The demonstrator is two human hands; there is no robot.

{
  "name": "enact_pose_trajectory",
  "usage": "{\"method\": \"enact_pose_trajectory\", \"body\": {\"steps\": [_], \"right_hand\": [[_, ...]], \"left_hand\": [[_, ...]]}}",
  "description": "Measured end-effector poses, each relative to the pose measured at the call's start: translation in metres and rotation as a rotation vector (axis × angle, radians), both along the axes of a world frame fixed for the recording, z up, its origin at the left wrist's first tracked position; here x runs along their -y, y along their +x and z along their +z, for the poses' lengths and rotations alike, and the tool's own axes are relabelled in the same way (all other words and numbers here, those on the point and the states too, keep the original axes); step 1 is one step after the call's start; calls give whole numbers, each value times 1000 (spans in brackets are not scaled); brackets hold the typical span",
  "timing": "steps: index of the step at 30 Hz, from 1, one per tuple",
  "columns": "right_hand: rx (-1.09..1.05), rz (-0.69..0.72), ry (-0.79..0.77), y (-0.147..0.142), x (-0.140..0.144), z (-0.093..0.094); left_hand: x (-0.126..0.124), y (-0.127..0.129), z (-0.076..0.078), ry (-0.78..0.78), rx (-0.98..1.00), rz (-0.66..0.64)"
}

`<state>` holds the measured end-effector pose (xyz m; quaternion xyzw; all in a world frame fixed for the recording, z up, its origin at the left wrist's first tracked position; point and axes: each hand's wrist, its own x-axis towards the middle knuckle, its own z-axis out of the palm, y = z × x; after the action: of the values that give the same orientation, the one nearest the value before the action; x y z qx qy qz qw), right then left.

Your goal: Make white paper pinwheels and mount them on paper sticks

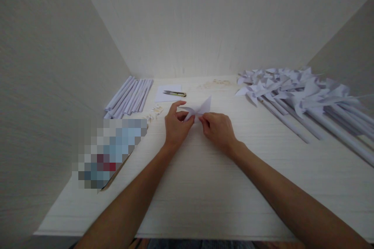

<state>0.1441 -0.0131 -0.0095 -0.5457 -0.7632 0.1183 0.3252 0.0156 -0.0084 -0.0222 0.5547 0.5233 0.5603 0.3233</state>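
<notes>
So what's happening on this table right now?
A person holds a small folded white paper piece between both hands, left hand and right hand, just above the white table. A heap of finished paper pinwheels on rolled sticks lies to the right, plain paper rolls to the left, and snips rest on a paper sheet behind.

The folded sheet (198, 111) pinched between the hands is thin white paper, matt, with crisp creases. The table (204, 186) looks like pale laminate with a faint wood grain, smooth and slightly sheened. The rolled sticks (130, 96) at the back left are matt white paper, as are the pinwheels (295, 89) heaped at the right. The small snips (174, 93) lying on a flat paper square (163, 97) appear to be dark metal with a dull shine. The surrounding walls (43, 66) have a fine, matt, textured finish.
</notes>
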Motion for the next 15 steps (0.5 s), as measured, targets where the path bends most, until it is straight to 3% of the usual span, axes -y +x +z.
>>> {"method": "enact_pose_trajectory", "body": {"steps": [5, 6, 11, 13, 15], "right_hand": [[-367, 17, -427, -2, -7, 1], [-363, 14, -411, -1, -6, 1], [-38, 5, 27, -1, 2, 1], [-98, 2, -27, -2, 1, 1], [-282, 3, -230, -2, -4, 0]], "left_hand": [[1, 0, 0, 34, -14, 3], [1, 0, -1, 38, -14, 1], [1, 1, -1, 42, -3, 15], [1, 1, -1, 48, -11, 28], [2, 1, 0, 52, -16, 29]]}}
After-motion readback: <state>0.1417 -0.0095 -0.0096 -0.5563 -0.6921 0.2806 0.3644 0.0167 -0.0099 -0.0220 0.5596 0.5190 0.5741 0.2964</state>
